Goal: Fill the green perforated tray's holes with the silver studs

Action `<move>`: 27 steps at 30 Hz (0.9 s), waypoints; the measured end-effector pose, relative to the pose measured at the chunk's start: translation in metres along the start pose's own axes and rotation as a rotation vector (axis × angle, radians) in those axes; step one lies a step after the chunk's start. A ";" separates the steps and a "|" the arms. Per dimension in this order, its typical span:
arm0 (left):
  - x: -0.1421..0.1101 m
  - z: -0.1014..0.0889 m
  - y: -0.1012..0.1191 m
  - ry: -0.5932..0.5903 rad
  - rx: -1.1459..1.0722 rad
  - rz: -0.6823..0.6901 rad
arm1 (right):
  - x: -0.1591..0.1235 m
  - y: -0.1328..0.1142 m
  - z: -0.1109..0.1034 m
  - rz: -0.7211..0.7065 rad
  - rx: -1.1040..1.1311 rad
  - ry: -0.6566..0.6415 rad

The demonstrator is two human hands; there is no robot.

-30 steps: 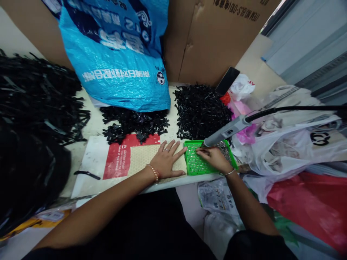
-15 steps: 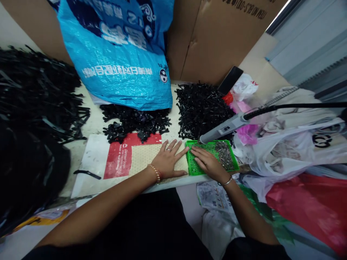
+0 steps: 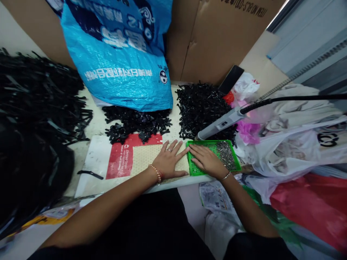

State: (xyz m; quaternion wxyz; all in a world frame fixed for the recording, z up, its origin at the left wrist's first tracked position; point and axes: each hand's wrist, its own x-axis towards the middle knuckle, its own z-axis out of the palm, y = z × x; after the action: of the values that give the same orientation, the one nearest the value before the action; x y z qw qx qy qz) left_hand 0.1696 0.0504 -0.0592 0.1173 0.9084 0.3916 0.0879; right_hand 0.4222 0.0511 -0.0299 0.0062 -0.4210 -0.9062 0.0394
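Observation:
My left hand point(image 3: 170, 159) lies flat with spread fingers on a beige patterned mat point(image 3: 142, 159), its fingertips at the left edge of a green tray point(image 3: 193, 169). Stretched over the left part of that tray is my right hand point(image 3: 207, 161), fingers extended and palm down. Small metal screws point(image 3: 226, 154) are heaped in the tray's right part, and small holes or studs dot the rest. A grey electric screwdriver point(image 3: 219, 125) hangs tilted just behind the tray, its tip near the back left corner. What lies under my right palm is hidden.
Piles of black plastic pieces point(image 3: 204, 108) stand behind the tray, under a blue sack point(image 3: 121, 79) and at far left. One black strip point(image 3: 90, 174) lies on the board. A phone point(image 3: 231, 79) leans at the back; plastic bags point(image 3: 292, 151) crowd the right.
My right hand has moved slightly left over the tray, toward its left edge. The screwdriver has swung a little to the left. My left hand stays flat on the mat.

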 end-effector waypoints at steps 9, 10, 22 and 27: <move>0.000 -0.002 0.001 0.011 0.002 0.000 | -0.002 0.002 -0.002 -0.034 0.001 0.017; 0.000 -0.002 0.001 0.012 0.002 -0.001 | -0.001 0.000 -0.001 -0.060 0.005 0.007; -0.001 -0.001 0.001 0.016 0.027 0.004 | 0.006 0.001 -0.001 0.004 0.040 0.002; -0.001 0.000 0.001 0.008 0.047 0.011 | 0.024 -0.014 0.009 0.080 -0.035 0.043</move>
State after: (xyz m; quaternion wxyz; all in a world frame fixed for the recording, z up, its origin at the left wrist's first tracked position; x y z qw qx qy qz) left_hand 0.1696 0.0494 -0.0589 0.0940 0.9127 0.3888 0.0831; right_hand 0.3958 0.0596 -0.0381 0.0168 -0.4575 -0.8889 0.0149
